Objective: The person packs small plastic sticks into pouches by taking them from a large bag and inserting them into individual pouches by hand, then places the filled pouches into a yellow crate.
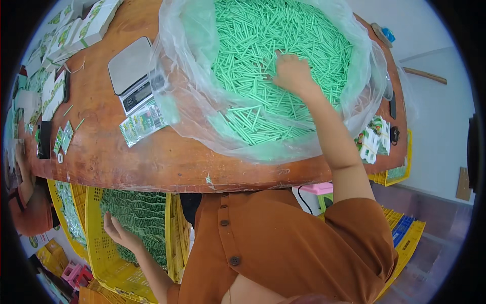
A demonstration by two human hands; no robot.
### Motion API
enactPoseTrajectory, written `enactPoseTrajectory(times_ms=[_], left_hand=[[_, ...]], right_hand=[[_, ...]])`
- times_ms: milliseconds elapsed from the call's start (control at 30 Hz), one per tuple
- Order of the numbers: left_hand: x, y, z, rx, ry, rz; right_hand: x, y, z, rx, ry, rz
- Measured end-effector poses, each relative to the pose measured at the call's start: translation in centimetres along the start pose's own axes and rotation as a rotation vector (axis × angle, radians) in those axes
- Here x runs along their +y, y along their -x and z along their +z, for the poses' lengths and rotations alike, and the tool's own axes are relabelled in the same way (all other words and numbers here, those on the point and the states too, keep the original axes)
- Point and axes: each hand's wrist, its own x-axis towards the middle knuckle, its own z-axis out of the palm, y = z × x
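Note:
A large clear plastic bag (190,110) stands rolled wide on the wooden table, filled with loose light-green thin sticks (243,83). My right hand (292,74) reaches into it, its fingers down among the sticks. Something translucent and greenish shows by those fingertips, but I cannot tell whether it is gripped. Below the table edge, my left hand (123,233) hangs over a yellow plastic crate (95,235), fingers apart and holding nothing. Rows of flat green packets (140,216) fill part of that crate.
Left of the bag sits a digital scale (131,68), with a printed packet (142,123) touching it. White printed cartons (91,26) pile up at far left, where another person's arm (24,167) shows. Small white-and-green packets (374,140) lie near the table's right edge.

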Motion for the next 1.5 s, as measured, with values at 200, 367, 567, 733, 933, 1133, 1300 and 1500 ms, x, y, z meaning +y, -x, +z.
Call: enactPoseTrajectory(times_ms=[200, 367, 567, 733, 933, 1133, 1300, 1500], left_hand=[[8.8, 1.3, 7.5, -0.258, 0.017, 0.573], [15.6, 3.4, 16.7, -0.685, 0.273, 0.532], [23.4, 3.8, 30.3, -0.864, 0.696, 0.459], [25.2, 7.7, 37.1, -1.156, 0.2, 0.912], [28.2, 1.5, 37.7, -0.909, -0.483, 0.707], [25.8, 7.8, 39.6, -0.642, 0.275, 1.384], [26.6, 6.8, 39.1, -1.076, 0.451, 0.837], [26.6, 4.2, 40.0, -0.687, 0.139, 0.999]], right_hand=[[2.0, -1.9, -1.1, -0.217, -0.149, 0.052], [3.4, 0.3, -1.9, 0.102, -1.001, -0.202], [1.6, 2.5, -4.1, -0.29, -1.266, -0.171], [-0.3, 1.9, -4.0, -0.142, -0.902, -0.285], [3.2, 2.3, -1.5, -0.105, -0.712, -0.164], [3.7, 0.5, -3.0, -0.23, -1.221, -0.022], [4.3, 2.1, -3.3, -0.51, -1.715, -0.02], [2.5, 1.9, -2.2, 0.183, -1.153, -0.282]])
